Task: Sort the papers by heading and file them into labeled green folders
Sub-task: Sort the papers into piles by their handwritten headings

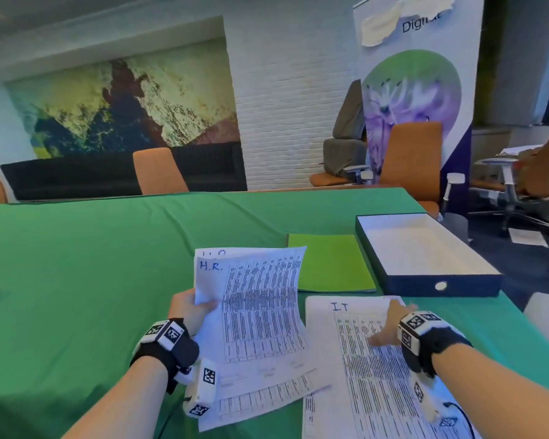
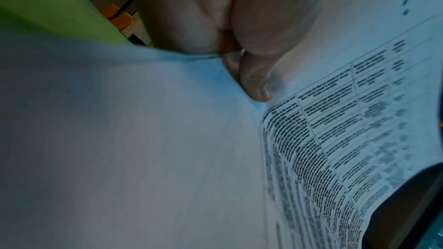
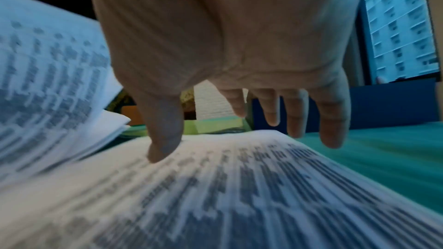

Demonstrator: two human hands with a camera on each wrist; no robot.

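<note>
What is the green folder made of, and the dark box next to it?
The green folder looks like thin matte card: it lies flat with crisp edges and no shine. The dark box seems to be stiff cardboard, navy outside and white inside, with straight thin walls and a small round metal-looking eyelet, though I can't be sure.

A matt green cloth point(image 1: 108, 264) covers the bench, smooth with faint creases. The white printed paper sheets headed H.R. point(image 1: 260, 308) are thin, limp and matt, as is the flat white paper sheet headed I.T point(image 1: 362, 369). The lime-green card folder point(image 1: 330, 264) looks smooth, slightly satin. The dark blue cardboard box point(image 1: 441, 285) has a matt white lining.
</note>
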